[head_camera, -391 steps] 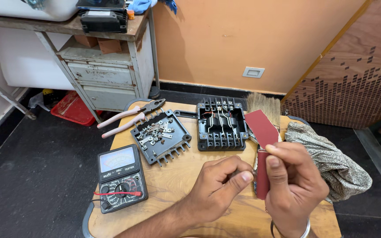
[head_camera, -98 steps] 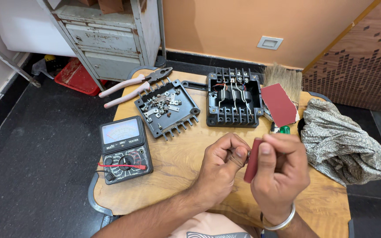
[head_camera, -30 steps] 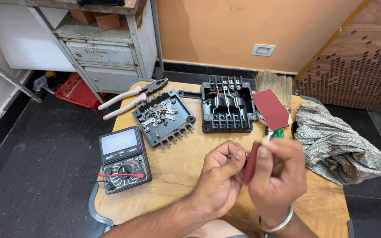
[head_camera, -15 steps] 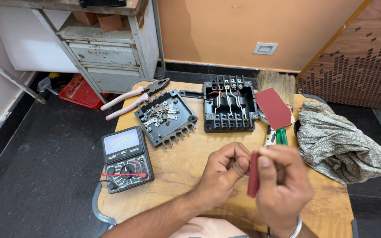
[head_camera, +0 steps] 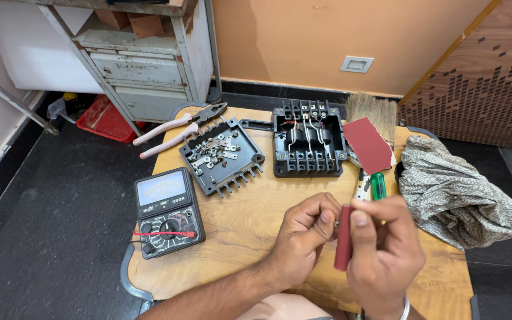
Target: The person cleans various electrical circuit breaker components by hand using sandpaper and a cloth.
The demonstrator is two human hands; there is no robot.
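My right hand [head_camera: 383, 249] grips a folded piece of dark red sandpaper [head_camera: 344, 245], held upright over the wooden table [head_camera: 238, 225]. Close beside it, my left hand [head_camera: 306, 228] pinches a small metal part against the sandpaper; the part is almost hidden by my fingers. Farther back on the table lie a black terminal box [head_camera: 307, 144] with wired contacts and a black tray-like cover [head_camera: 220, 155] holding several loose metal pieces.
An analog multimeter [head_camera: 167, 211] sits at the left front. Pink-handled pliers [head_camera: 176, 127], a brush [head_camera: 371, 111], a red sandpaper sheet [head_camera: 367, 144], a green-handled screwdriver [head_camera: 378, 185] and a grey cloth [head_camera: 457, 192] lie around. A metal cabinet [head_camera: 143, 59] stands behind.
My hands have stayed together over the table front, with the sandpaper shifting slightly against the small part. The view has moved a little; nothing on the table has moved.
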